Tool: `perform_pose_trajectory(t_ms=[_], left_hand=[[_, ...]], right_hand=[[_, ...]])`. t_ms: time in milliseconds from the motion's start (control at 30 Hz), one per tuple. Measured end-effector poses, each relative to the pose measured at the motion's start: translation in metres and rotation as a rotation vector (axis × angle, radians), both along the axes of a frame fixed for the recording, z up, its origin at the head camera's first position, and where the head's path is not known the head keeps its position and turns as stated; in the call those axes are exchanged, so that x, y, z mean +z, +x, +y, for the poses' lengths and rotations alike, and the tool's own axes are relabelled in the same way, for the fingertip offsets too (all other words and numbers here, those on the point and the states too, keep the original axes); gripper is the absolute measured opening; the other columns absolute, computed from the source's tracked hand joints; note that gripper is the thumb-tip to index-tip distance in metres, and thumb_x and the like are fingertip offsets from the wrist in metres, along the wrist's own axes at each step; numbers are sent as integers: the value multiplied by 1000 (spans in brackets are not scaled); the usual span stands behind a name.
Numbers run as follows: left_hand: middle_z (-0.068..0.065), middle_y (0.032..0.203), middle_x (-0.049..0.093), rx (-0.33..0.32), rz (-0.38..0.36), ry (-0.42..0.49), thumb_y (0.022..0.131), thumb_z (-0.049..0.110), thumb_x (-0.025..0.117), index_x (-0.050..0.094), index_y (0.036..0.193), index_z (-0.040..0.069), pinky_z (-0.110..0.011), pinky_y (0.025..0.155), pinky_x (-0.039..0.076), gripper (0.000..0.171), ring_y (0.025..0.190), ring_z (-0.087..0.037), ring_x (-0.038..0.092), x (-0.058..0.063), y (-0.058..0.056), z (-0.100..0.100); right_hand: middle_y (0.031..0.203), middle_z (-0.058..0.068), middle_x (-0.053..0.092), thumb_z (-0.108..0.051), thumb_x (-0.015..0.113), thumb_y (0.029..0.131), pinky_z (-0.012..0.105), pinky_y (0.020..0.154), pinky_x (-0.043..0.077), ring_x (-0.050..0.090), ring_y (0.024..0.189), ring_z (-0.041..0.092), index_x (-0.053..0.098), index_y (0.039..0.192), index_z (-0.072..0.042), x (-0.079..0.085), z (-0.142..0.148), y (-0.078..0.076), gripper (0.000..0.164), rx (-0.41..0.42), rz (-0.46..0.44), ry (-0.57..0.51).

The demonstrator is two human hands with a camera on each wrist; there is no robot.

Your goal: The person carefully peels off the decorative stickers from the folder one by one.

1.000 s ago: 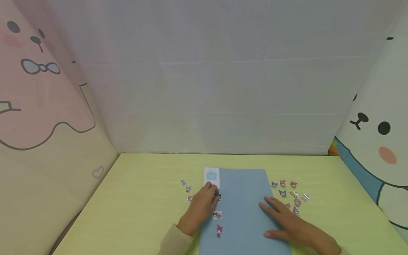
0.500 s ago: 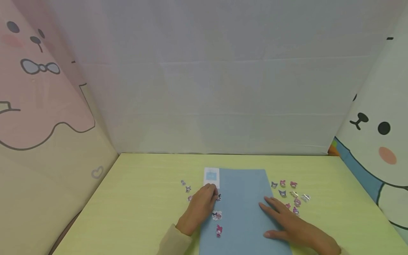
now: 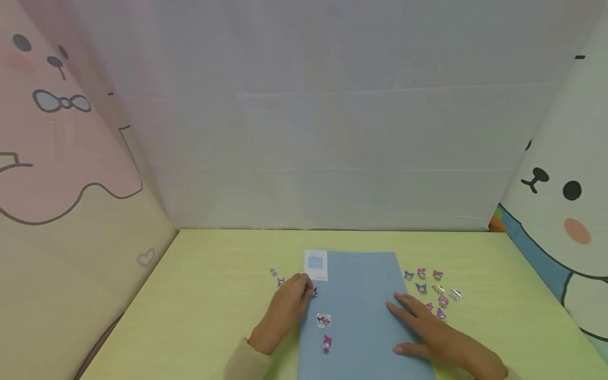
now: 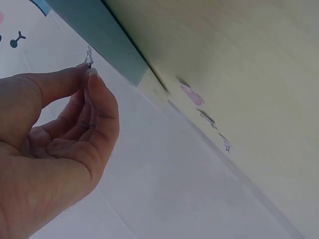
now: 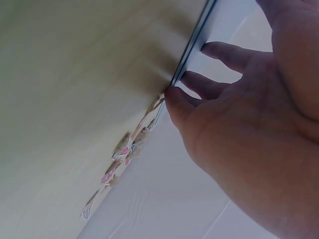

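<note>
My left hand (image 3: 285, 307) pinches a small cartoon sticker (image 4: 89, 54) between thumb and fingertip. In the head view it is at the left edge of a blue folder (image 3: 363, 295), just below the folder's white label (image 3: 315, 265). The sticker stands up from the fingertips in the left wrist view. Fingers spread, my right hand (image 3: 434, 335) rests on the folder's right side, its fingertips (image 5: 192, 79) at the surface in the right wrist view. Two stickers lie on the folder's left side: a cluster of characters (image 3: 324, 320) and, below it, a pink-hooded figure (image 3: 326, 344).
Several loose stickers (image 3: 421, 288) lie on the pale yellow table (image 3: 228, 264) right of the folder, partly beside my right hand. A few more small stickers (image 3: 273, 272) are left of it. A white cloth backdrop (image 3: 304, 132) hangs behind the table.
My left hand has shifted left with the pinched sticker, from over the folder's left part to its edge, uncovering more of the white label. My right hand has stayed put.
</note>
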State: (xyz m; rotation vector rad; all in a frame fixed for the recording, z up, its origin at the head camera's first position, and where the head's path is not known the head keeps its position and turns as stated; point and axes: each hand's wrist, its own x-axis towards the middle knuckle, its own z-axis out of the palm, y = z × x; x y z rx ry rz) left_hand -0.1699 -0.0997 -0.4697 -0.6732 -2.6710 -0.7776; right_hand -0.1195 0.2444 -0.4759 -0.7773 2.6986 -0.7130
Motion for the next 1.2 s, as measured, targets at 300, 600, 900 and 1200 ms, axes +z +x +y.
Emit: perform_pose_trajectory(t_ms=[300,600,900,1200], left_hand=[[-4,86,62,9,65,3,88,-6,74,62,92,5,-28,68,54,17,78,-16,60,-3,3,-16],[-2,83,61,18,62,-4,86,-8,74,62,89,6,-25,64,52,19,76,-15,60,-3,10,-31],[-1,84,61,31,26,-43,86,-8,74,61,89,7,-27,67,52,20,77,-13,58,-3,13,-41],[2,81,58,30,11,-84,87,-7,74,61,87,8,-26,65,51,20,73,-10,55,-8,17,-47]], right_hand=[[162,23,31,-63,65,91,62,106,42,35,142,49,41,157,-9,0,0,1,88,-8,-19,6],[162,23,31,-63,65,91,61,106,42,35,141,49,42,157,-9,1,-1,1,88,-11,-21,7],[162,22,30,-63,64,91,62,106,41,35,142,48,42,157,-10,2,-2,1,87,-7,-7,11],[163,22,29,-63,64,92,63,106,41,35,142,48,42,157,-10,3,-2,2,87,-13,-18,7]])
